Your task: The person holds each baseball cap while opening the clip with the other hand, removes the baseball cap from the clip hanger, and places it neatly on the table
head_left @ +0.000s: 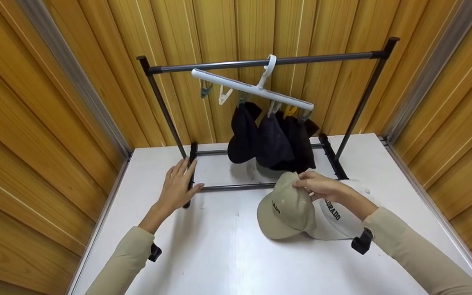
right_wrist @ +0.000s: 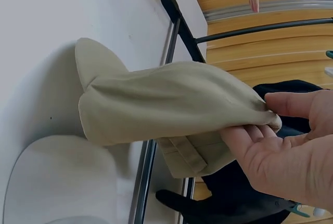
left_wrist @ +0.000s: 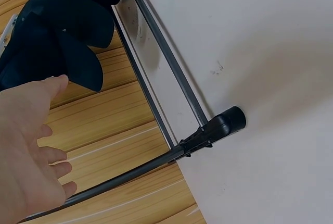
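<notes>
My right hand pinches a beige baseball cap by its crown, thumb on one side and fingers on the other in the right wrist view. The cap hangs in front of a white cap lying on the table. My left hand is spread beside the left post of a black rack and holds nothing. Several dark caps hang from clips on a white hanger, which hooks over the rack's top bar. In the left wrist view the left fingers are loosely extended near the dark caps.
The black rack stands at the back of a white table. At the hanger's left end are a green clip and a white clip with no cap in them. Wood-patterned walls enclose the table on three sides.
</notes>
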The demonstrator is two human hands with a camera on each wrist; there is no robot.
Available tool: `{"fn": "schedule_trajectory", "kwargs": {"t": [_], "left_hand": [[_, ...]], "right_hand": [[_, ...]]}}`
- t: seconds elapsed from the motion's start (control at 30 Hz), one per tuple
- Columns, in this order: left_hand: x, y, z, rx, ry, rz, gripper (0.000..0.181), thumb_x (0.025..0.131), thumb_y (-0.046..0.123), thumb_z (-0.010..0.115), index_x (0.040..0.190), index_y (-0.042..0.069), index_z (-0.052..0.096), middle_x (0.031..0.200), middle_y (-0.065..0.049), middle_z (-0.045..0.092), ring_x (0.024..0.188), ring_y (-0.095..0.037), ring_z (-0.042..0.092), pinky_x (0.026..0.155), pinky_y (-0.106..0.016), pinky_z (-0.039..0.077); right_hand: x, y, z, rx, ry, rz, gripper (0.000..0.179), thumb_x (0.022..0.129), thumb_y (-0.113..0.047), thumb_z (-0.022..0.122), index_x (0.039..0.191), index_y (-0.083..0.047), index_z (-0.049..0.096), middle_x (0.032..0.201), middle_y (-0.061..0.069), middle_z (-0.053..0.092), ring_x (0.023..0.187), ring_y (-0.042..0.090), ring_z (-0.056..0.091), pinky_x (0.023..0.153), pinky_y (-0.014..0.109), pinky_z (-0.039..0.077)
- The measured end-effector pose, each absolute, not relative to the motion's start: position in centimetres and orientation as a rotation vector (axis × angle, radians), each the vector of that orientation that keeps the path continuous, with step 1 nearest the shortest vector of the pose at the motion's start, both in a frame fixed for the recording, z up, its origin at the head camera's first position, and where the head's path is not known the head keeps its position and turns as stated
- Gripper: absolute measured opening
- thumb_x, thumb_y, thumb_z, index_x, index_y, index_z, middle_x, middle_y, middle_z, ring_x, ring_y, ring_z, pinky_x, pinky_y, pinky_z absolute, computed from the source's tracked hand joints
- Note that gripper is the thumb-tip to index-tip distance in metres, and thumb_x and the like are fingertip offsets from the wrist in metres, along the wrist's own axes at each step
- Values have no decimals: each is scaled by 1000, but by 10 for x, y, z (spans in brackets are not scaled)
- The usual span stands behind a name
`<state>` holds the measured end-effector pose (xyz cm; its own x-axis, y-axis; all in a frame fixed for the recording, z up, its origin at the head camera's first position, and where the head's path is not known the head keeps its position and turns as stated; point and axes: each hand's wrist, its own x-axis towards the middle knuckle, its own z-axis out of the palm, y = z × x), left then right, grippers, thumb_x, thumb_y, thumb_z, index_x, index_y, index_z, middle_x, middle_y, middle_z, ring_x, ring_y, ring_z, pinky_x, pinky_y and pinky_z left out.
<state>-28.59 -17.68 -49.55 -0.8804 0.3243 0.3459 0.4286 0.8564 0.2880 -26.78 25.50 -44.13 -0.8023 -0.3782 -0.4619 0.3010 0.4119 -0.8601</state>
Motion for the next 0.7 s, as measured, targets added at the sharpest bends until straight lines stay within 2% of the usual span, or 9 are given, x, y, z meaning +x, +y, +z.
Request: {"fn": "schedule_trajectory", "kwargs": {"t": [0.2,0.4,0.6,0.7], "left_hand": [[-291,-180,-499,-569,-2766,-532,76,95,37,71,156,4,40,160,-28,37,148,-46,36,120,-65,28],[-295,-178,-509,-569,-2784,-566,75,95,36,71,155,3,41,160,-28,38,148,-47,36,119,-66,28],[-299,-180,-510,-574,-2787,-570,75,96,36,70,155,2,40,160,-29,37,148,-47,36,119,-67,28],[-301,-183,-510,-551,-2783,-581,74,95,34,71,155,1,41,160,-29,38,147,-47,36,119,-66,29]], "right_hand": [[-270,275,-445,-60,2066,-1427,39,104,-23,54,131,4,45,109,3,61,96,13,64,81,32,58],[-268,303,-451,-15,2062,-1405,38,105,-24,53,129,4,46,105,2,65,94,13,67,79,32,60],[-270,325,-450,-30,2018,-1445,39,107,-22,51,131,8,43,108,2,64,96,13,67,82,33,60],[-272,333,-448,-10,2083,-1397,37,106,-22,52,129,6,44,105,2,62,91,11,64,79,28,58]]}}
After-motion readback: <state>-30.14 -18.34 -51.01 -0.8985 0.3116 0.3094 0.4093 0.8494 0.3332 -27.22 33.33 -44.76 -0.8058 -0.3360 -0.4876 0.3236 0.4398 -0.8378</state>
